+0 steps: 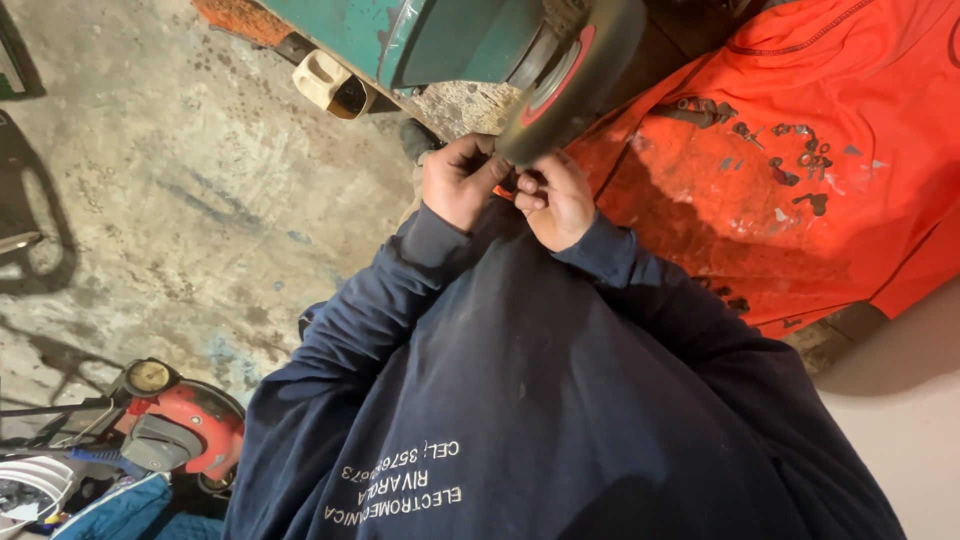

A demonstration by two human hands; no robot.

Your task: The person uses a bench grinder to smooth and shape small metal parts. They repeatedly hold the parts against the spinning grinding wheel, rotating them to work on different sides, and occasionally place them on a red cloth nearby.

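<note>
Pinching something small and orange (503,192) between my fingertips, I have both hands bunched together just under the edge of a dark wheel (572,85) with a red ring on its face. My left hand (458,182) is curled shut, fingers tucked in against the wheel's rim; my right hand (556,202) is closed too, thumb and forefinger (530,190) nipped on that little piece (too small and too hidden for me to say what it is, or which hand truly carries it).

The piece sits between the two hands, touching the lower rim of the wheel. Only a sliver shows; its long axis seems to run roughly left to right, though I cannot tell which end leads.

As I judge it, the work is midway: loose bolts and washers (790,150) lie spread on the orange cloth (800,240) to the right, well apart from my hands, so fitting remains. The teal machine body (400,35) sits above, the concrete floor (180,200) off to the left.
</note>
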